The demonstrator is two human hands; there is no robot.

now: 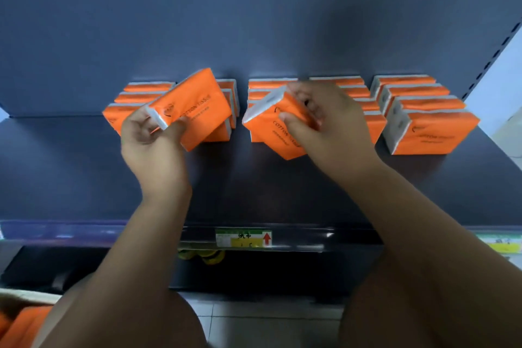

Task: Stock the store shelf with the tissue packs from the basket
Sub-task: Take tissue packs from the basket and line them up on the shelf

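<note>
Head view: left hand (152,147), grip around orange "COTTON TISSUE" pack (197,104); right hand (333,127), grip around second pack (278,137).

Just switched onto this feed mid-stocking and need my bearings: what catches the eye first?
The left hand grips a tilted orange pack left of centre, and the right hand grips a second tilted pack at centre. Behind them, rows of stocked packs stand along the back of the dark shelf. A yellow-green price label sits on its front edge.
</note>
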